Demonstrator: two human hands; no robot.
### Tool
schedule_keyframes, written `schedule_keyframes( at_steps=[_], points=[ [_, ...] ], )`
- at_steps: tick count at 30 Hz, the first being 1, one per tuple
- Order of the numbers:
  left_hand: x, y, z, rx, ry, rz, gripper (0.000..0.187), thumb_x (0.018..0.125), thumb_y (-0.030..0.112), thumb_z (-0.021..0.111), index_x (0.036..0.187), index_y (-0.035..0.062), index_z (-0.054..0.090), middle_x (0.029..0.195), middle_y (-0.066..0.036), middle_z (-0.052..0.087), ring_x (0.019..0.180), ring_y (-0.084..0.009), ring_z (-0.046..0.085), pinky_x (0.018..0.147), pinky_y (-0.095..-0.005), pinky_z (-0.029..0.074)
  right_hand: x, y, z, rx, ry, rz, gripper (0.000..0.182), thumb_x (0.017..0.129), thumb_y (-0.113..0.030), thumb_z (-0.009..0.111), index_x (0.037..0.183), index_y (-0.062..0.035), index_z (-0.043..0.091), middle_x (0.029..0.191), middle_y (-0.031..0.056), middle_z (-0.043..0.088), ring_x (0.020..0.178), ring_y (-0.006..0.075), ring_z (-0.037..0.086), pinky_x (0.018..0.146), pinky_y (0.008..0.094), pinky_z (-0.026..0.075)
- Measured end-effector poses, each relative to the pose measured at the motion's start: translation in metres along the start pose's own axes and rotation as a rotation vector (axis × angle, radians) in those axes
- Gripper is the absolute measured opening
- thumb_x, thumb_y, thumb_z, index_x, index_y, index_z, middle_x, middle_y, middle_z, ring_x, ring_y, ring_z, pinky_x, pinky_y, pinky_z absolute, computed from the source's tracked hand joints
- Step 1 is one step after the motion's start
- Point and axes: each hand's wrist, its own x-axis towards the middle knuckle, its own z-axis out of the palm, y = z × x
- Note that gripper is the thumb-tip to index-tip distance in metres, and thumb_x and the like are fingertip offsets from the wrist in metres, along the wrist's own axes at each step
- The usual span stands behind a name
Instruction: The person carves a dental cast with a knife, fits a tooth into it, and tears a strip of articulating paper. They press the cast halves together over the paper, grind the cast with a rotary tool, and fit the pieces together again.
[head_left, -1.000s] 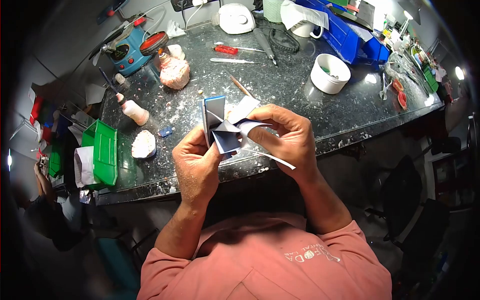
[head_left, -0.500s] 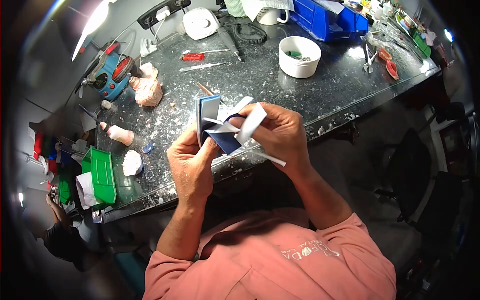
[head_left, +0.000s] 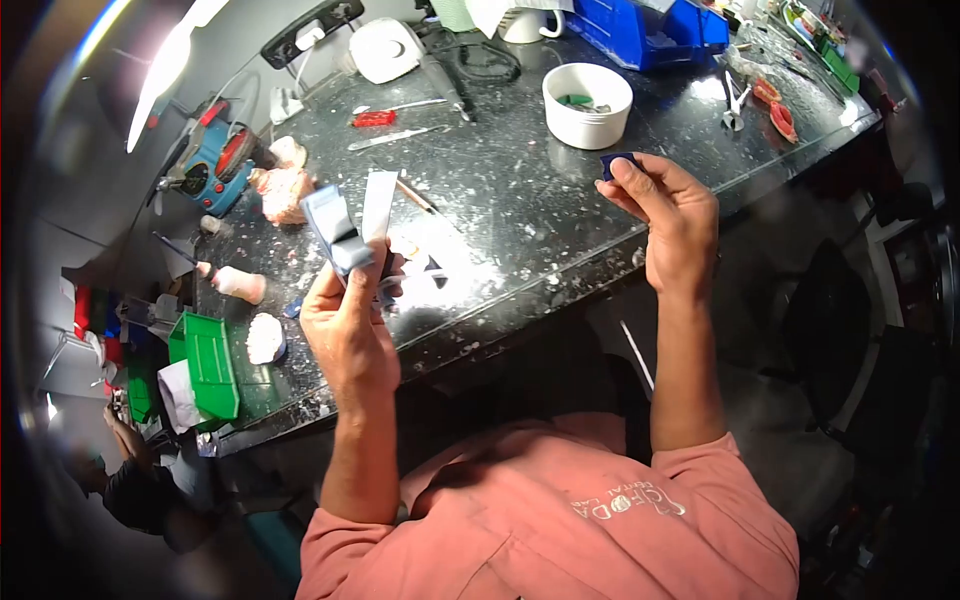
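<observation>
My left hand (head_left: 350, 335) is closed around a small booklet of articulating paper (head_left: 330, 222), whose leaves stand fanned out above the thumb. A white paper leaf (head_left: 379, 200) sticks up beside it. Off to the right, over the bench edge, my right hand (head_left: 678, 215) pinches a dark blue piece of articulating paper (head_left: 612, 164) between thumb and fingers. A narrow white strip (head_left: 637, 354) shows against the dark space below the bench edge, apart from both hands.
On the speckled black bench (head_left: 480, 180) stand a white bowl (head_left: 588, 115), plaster models (head_left: 280, 193), a pink-capped bottle (head_left: 238, 284) and a green bin (head_left: 208, 365). Pliers (head_left: 735, 105) lie at the right, a blue bin (head_left: 650, 38) behind. Another person's arm (head_left: 122, 435) appears at far left.
My hands have moved apart; the right one went up and to the right with the blue piece. My left hand shifted left with the booklet. The narrow white strip came away and dropped lower right.
</observation>
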Motion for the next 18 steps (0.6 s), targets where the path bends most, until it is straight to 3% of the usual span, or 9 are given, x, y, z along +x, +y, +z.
schedule_keyframes(
  at_steps=[3, 6, 7, 10, 11, 12, 14, 15, 18],
  points=[
    [0.002, -0.001, 0.028, 0.005, -0.063, -0.182, 0.026, 0.092, 0.017, 0.065, 0.108, -0.0030, 0.066, 0.091, -0.008, 0.068, 0.070, -0.0126, 0.062, 0.058, -0.0243, 0.046, -0.001, -0.009, -0.007, 0.107, -0.086, 0.093, 0.015, 0.085, -0.008, 0.072, 0.097, 0.0022, 0.070, 0.087, 0.0106, 0.071, 0.073, 0.0135, 0.068, 0.074, 0.0244, 0.058],
    [0.001, -0.008, 0.048, -0.286, -0.191, -0.422, 0.035, 0.097, 0.017, 0.053, 0.118, -0.0112, 0.053, 0.105, -0.019, 0.065, 0.090, -0.0265, 0.069, 0.077, -0.0347, 0.059, -0.020, -0.020, 0.000, 0.174, -0.203, 0.211, 0.015, 0.084, -0.004, 0.072, 0.098, 0.0021, 0.071, 0.099, 0.0146, 0.070, 0.083, 0.0166, 0.068, 0.077, 0.0268, 0.056],
    [0.002, -0.012, 0.055, -0.383, -0.214, -0.466, 0.036, 0.098, 0.015, 0.048, 0.119, -0.0146, 0.047, 0.112, -0.023, 0.062, 0.100, -0.0333, 0.066, 0.090, -0.0390, 0.057, -0.033, -0.021, 0.006, 0.133, -0.283, 0.162, 0.016, 0.083, -0.003, 0.073, 0.098, 0.0019, 0.071, 0.108, 0.0159, 0.067, 0.088, 0.0160, 0.067, 0.078, 0.0268, 0.056],
    [-0.015, -0.010, 0.077, -0.325, -0.299, -0.512, 0.037, 0.099, 0.016, 0.048, 0.126, -0.0089, 0.050, 0.123, -0.019, 0.059, 0.114, -0.0273, 0.060, 0.095, -0.0329, 0.049, -0.054, -0.016, 0.020, 0.158, -0.405, 0.154, 0.021, 0.081, -0.001, 0.074, 0.101, 0.0021, 0.071, 0.129, 0.0183, 0.057, 0.097, 0.0132, 0.064, 0.081, 0.0259, 0.054],
    [-0.019, -0.024, 0.077, -0.200, -0.391, -0.394, 0.041, 0.100, 0.019, 0.049, 0.134, -0.0041, 0.048, 0.135, -0.016, 0.050, 0.128, -0.0256, 0.048, 0.105, -0.0333, 0.037, -0.056, -0.019, 0.019, 0.082, -0.345, 0.258, 0.021, 0.083, -0.002, 0.073, 0.103, 0.0022, 0.070, 0.119, 0.0159, 0.064, 0.093, 0.0127, 0.065, 0.080, 0.0251, 0.054],
    [-0.021, -0.032, 0.078, 0.050, -0.506, -0.118, 0.044, 0.101, 0.022, 0.047, 0.138, -0.0010, 0.046, 0.146, -0.016, 0.038, 0.137, -0.0261, 0.035, 0.111, -0.0333, 0.027, -0.057, -0.026, 0.019, 0.061, -0.323, 0.281, 0.019, 0.085, -0.003, 0.071, 0.103, 0.0024, 0.070, 0.102, 0.0123, 0.069, 0.089, 0.0121, 0.066, 0.076, 0.0230, 0.054],
    [-0.029, -0.018, 0.081, 0.347, -0.553, 0.041, 0.047, 0.102, 0.023, 0.044, 0.143, 0.0019, 0.040, 0.150, -0.017, 0.032, 0.139, -0.0260, 0.030, 0.113, -0.0341, 0.024, -0.053, -0.031, 0.018, 0.116, -0.257, 0.336, 0.016, 0.086, -0.005, 0.071, 0.101, 0.0015, 0.071, 0.088, 0.0072, 0.071, 0.084, 0.0112, 0.066, 0.073, 0.0227, 0.054],
    [-0.033, -0.020, 0.077, 0.394, -0.538, 0.064, 0.052, 0.103, 0.028, 0.042, 0.147, 0.0026, 0.033, 0.151, -0.018, 0.030, 0.138, -0.0276, 0.032, 0.112, -0.0374, 0.026, -0.051, -0.034, 0.016, 0.016, -0.221, 0.273, 0.015, 0.085, -0.005, 0.072, 0.098, 0.0006, 0.071, 0.089, 0.0074, 0.071, 0.082, 0.0106, 0.065, 0.072, 0.0241, 0.054],
    [-0.039, -0.007, 0.055, 0.169, -0.412, 0.092, 0.057, 0.094, 0.012, 0.059, 0.145, 0.0026, 0.035, 0.140, -0.016, 0.038, 0.128, -0.0253, 0.043, 0.097, -0.0338, 0.044, -0.009, -0.048, -0.008, -0.142, -0.020, -0.234, 0.012, 0.086, -0.005, 0.067, 0.097, -0.0013, 0.070, 0.092, 0.0073, 0.071, 0.081, 0.0097, 0.064, 0.075, 0.0232, 0.050]
  ],
)
